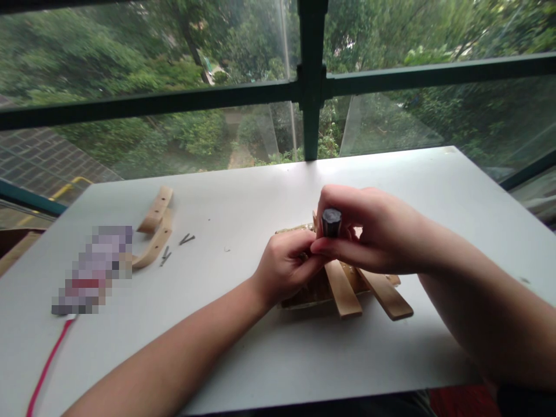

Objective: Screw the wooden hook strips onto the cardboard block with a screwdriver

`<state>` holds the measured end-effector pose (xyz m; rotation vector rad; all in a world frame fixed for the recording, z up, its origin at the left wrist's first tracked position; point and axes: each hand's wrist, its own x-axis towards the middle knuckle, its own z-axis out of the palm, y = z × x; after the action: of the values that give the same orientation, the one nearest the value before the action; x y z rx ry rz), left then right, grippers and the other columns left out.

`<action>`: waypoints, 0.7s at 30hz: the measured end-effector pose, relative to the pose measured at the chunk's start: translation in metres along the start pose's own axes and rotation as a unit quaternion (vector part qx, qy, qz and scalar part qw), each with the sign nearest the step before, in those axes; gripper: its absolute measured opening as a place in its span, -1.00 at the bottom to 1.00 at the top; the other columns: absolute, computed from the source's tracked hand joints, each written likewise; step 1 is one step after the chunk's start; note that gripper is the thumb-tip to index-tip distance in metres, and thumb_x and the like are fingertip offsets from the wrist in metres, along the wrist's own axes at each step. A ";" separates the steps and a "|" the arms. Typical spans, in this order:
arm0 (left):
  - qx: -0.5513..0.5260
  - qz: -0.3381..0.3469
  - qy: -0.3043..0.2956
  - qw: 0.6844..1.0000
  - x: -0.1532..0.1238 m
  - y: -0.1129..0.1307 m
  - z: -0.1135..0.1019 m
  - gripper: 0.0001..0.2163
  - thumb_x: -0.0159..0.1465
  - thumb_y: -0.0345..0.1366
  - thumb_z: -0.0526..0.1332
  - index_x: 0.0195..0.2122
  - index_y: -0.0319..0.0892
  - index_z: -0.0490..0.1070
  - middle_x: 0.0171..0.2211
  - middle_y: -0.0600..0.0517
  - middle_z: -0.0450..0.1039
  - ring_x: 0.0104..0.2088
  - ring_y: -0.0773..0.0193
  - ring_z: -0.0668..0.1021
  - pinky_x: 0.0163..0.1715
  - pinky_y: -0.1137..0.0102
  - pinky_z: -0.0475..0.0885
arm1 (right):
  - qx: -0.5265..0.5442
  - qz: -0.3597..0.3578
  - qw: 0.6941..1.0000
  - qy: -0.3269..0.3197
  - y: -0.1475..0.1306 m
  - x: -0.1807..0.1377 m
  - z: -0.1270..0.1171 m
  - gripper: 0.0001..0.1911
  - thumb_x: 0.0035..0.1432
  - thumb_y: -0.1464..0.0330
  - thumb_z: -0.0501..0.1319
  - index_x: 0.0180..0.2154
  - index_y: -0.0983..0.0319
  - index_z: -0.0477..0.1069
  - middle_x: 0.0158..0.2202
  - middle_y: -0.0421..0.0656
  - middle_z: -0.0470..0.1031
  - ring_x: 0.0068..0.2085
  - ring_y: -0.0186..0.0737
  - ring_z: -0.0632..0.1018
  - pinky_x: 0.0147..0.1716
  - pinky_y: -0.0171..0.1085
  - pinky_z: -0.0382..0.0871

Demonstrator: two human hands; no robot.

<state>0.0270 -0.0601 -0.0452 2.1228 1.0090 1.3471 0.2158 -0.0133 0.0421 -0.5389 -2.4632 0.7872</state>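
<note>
My right hand (365,231) is wrapped around a screwdriver (332,222), its dark ridged handle seen end-on and its shaft hidden behind my fingers. Close against it, my left hand (289,260) is closed with the fingertips meeting just below the handle; what they pinch is hidden. Beneath both hands lies a brown, shiny-wrapped block (299,296). Two flat wooden slats, a left slat (345,292) and a right slat (388,298), stick out from under my hands over the block's near edge. Their far ends are mostly covered.
On the white table (234,359), two curved wooden pieces with holes, an upper piece (157,208) and a lower piece (152,249), lie left of several screws (187,238). A blurred-out device (93,266) with a red cable (46,368) is farther left. Windows (174,92) border the far edge.
</note>
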 end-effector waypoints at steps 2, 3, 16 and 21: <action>-0.004 -0.004 -0.005 1.000 0.000 0.000 0.000 -0.86 0.29 -0.29 0.30 -0.39 -0.23 0.49 -0.48 0.04 0.51 -0.48 0.35 0.51 -0.44 0.46 0.42 | 0.030 -0.007 0.999 -0.016 -0.002 -0.001 -0.003 -0.80 0.15 0.41 0.28 -0.19 0.23 0.32 -0.40 -0.25 0.42 -0.48 -0.41 0.33 -0.53 -0.34 0.19; -0.004 -0.004 -0.008 1.000 0.000 0.001 0.000 -0.87 0.29 -0.29 0.29 -0.37 -0.22 0.51 -0.48 0.04 0.51 -0.48 0.35 0.51 -0.43 0.46 0.42 | 0.053 -0.015 0.998 -0.026 -0.003 -0.002 -0.005 -0.76 0.16 0.42 0.27 -0.13 0.25 0.33 -0.36 -0.23 0.44 -0.45 -0.39 0.36 -0.51 -0.34 0.23; 0.000 0.029 -0.021 0.999 0.001 0.001 0.001 -0.93 0.32 -0.37 0.26 -0.29 -0.18 0.54 -0.42 0.06 0.56 -0.43 0.37 0.54 -0.38 0.48 0.43 | 0.034 -0.005 0.999 -0.011 0.000 -0.002 -0.007 -0.87 0.17 0.46 0.24 -0.23 0.23 0.32 -0.39 -0.25 0.41 -0.42 -0.38 0.37 -0.49 -0.34 0.21; 0.012 0.023 -0.027 0.999 0.000 0.001 0.000 -0.92 0.32 -0.35 0.23 -0.29 -0.19 0.51 -0.45 0.04 0.53 -0.45 0.34 0.52 -0.42 0.46 0.43 | 0.001 -0.012 1.000 0.008 0.000 -0.002 -0.004 -0.83 0.19 0.41 0.27 -0.30 0.21 0.25 -0.45 -0.29 0.34 -0.46 -0.41 0.29 -0.53 -0.35 0.13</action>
<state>0.0273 -0.0610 -0.0444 2.1998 0.9656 1.2988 0.2194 -0.0123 0.0444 -0.5107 -2.4502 0.7727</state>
